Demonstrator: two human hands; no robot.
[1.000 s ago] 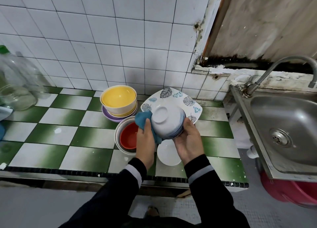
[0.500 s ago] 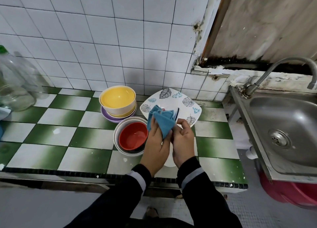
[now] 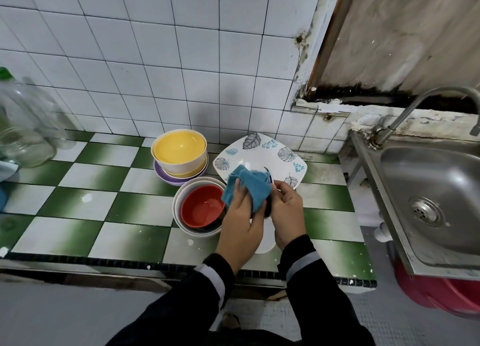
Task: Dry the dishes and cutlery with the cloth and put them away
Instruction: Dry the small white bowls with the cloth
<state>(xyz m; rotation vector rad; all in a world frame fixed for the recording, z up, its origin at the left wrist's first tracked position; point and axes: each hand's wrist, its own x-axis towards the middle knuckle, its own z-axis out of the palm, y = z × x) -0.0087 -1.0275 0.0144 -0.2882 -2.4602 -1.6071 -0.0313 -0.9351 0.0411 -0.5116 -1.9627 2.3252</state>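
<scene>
The blue cloth [image 3: 246, 187] is bunched over a bowl [image 3: 268, 207], which is held in the air just above the front of the tabletop [image 3: 91, 197]. The cloth hides nearly all of the bowl, and only a dark sliver of it shows between the two hands. The left hand [image 3: 241, 221] grips the cloth, its fingers curled into the fabric and pressing it against the bowl. The right hand [image 3: 287, 210] clasps the bowl from the other side, thumb and fingers bent round its edge.

Directly below the hands a small white dish [image 3: 265, 240] lies on the tabletop. Just behind them a square plate with a leaf pattern [image 3: 262, 153] rests flat. Beside the left hand a red bowl [image 3: 202, 206] sits nested in white bowls [image 3: 181, 197]. Behind these a yellow bowl [image 3: 179, 148] tops a stack on a purple plate [image 3: 162, 175].

At the far left stand clear plastic bottles [image 3: 23, 127]. To the right, a steel sink [image 3: 428, 189] with a curved tap [image 3: 415, 106] adjoins the tabletop, with a red basin [image 3: 441, 293] below it.
</scene>
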